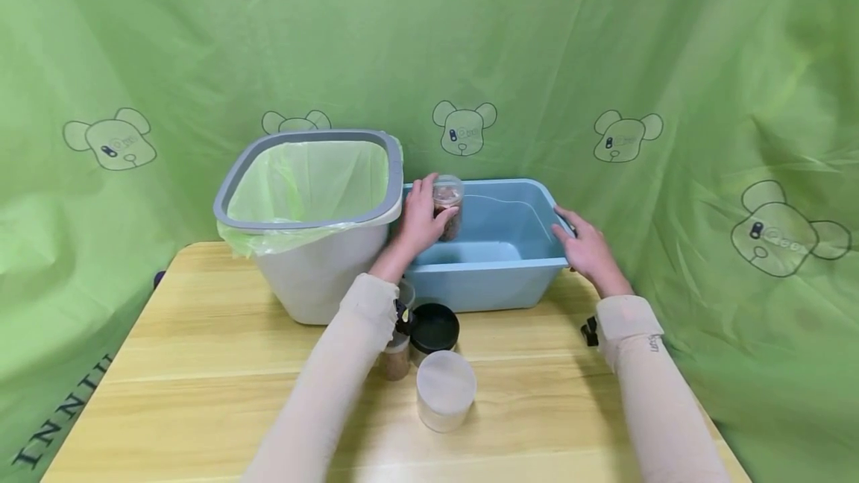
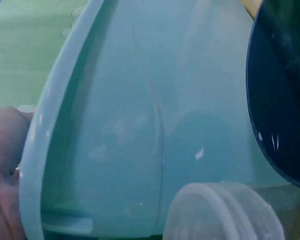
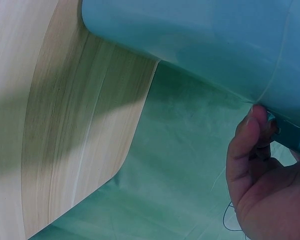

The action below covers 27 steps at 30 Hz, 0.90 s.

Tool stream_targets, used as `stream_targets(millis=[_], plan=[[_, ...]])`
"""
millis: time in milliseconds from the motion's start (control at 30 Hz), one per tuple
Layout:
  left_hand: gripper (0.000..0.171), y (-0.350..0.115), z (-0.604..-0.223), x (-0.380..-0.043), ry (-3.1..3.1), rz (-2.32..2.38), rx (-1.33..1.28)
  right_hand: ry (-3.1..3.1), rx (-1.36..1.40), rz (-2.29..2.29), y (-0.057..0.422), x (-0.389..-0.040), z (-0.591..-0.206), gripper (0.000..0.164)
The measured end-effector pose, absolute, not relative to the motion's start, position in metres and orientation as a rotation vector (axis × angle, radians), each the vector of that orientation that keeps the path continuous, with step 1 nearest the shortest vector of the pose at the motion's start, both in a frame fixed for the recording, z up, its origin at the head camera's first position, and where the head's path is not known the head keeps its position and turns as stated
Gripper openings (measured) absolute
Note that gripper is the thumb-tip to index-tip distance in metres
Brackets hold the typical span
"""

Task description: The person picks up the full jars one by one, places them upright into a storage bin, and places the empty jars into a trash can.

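Observation:
My left hand (image 1: 419, 219) grips a clear plastic jar (image 1: 451, 203) with brown contents, upright over the left end of a light blue basin (image 1: 470, 285). In the left wrist view that hand shows at the left edge, and the basin's wall hides most of the jar. At the basin's other end, my right hand (image 1: 589, 248) holds the rim. The right wrist view shows the curled fingers (image 3: 243, 137) of that hand at the basin's handle.
On the table before the basin stand several jars: a black-lidded jar (image 1: 434, 328), a white-lidded jar (image 1: 446, 391) and a jar with brown contents (image 1: 394, 362), partly behind my left sleeve. A lined grey-rimmed trash bin (image 1: 322, 274) stands left of the basin. Green cloth (image 1: 376, 36) hangs behind.

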<state>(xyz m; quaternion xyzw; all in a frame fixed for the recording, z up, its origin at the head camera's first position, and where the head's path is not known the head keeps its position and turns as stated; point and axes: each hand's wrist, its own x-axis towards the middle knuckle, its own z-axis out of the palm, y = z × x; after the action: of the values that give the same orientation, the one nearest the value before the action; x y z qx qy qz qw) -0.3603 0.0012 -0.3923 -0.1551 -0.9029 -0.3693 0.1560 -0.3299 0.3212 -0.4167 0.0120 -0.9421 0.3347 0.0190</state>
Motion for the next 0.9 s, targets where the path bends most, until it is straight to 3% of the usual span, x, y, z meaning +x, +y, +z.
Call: stream_targets(millis=[900], plan=[[0.074, 0.005, -0.409, -0.372, -2.814, -0.96, -0.396, -2.914, 0.05, 0.993, 0.323, -0.332, -0.418, 0.061]])
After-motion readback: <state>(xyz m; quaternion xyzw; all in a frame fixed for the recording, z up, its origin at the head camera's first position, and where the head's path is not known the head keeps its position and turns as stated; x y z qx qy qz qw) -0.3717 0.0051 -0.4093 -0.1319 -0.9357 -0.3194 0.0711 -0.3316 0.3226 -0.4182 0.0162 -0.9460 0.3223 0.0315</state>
